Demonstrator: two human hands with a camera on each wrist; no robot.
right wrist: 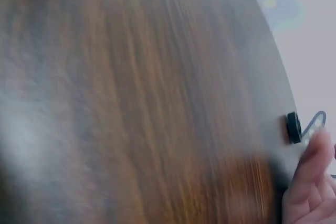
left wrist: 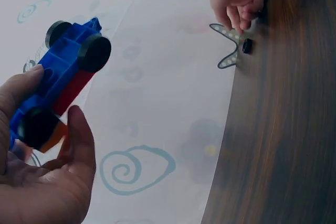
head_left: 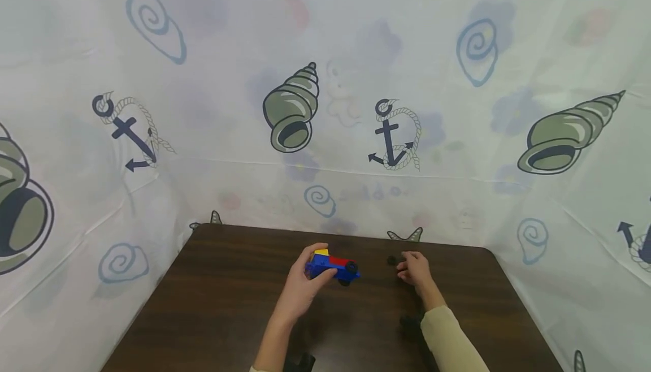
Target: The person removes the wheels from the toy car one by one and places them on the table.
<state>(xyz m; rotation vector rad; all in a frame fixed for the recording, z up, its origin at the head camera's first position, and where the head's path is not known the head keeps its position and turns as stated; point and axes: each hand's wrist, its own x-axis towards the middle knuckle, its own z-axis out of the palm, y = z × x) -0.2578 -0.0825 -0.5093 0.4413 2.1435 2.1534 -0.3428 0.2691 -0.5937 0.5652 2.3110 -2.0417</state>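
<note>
My left hand (head_left: 300, 284) grips a toy car (head_left: 333, 267) above the table, thumb on one side and fingers on the other. The car has a blue base with red and yellow parts. Seen from the left wrist, its blue underside (left wrist: 60, 64) is turned partly to the camera and three black wheels show, one of them beside the fingers. On the far part of the table, a loose black toy wheel (head_left: 391, 260) stands on its edge. My right hand (head_left: 417, 273) is just to the right of it, fingers loosely bent, with a small gap between fingertips and wheel.
The dark wood-grain table (head_left: 229, 293) has a rounded far right corner. White cloth (head_left: 346, 202) printed with shells, anchors and starfish hangs behind it and at both sides. Black wrist gear (head_left: 409, 324) sits by the right forearm.
</note>
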